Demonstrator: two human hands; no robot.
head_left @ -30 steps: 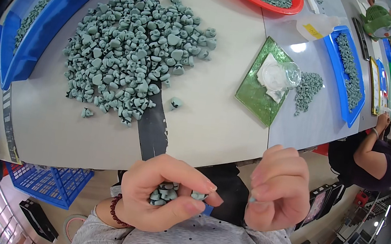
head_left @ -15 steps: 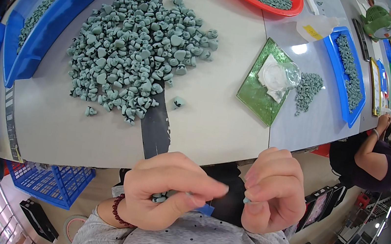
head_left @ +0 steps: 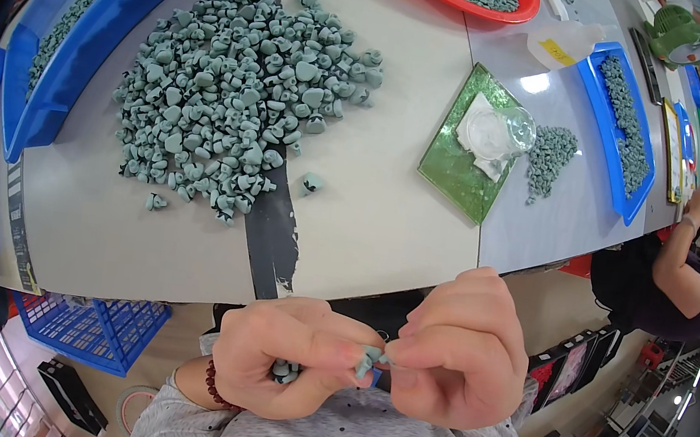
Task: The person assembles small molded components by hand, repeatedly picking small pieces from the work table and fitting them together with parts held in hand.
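Note:
Close in front of my body, the fingertips of both hands meet. My left hand (head_left: 286, 334) pinches a small grey-green moulded part (head_left: 366, 361) between thumb and forefinger. More grey-green parts (head_left: 285, 372) show inside its curled fingers. My right hand (head_left: 465, 353) is closed in a pinch on a tiny grey-green piece (head_left: 386, 359) touching the left hand's part; its exact shape is mostly hidden. Beyond my hands, a large heap of grey-green parts (head_left: 225, 96) with dark undersides lies on the table (head_left: 367, 221). Two loose parts (head_left: 312, 183) (head_left: 156, 202) rest at its near edge.
Blue trays (head_left: 78, 68) stand at the left, a red tray (head_left: 533, 4) at the back. A green square board (head_left: 447, 152) carries a clear round dish (head_left: 516, 130) beside tiny grey-green pieces (head_left: 552, 161) and another blue tray (head_left: 640, 195). A person (head_left: 682, 280) sits at the right.
My hands have come together from apart, the right moving left. The part in my left fingertips now shows and touches the piece in my right hand. The view has shifted slightly.

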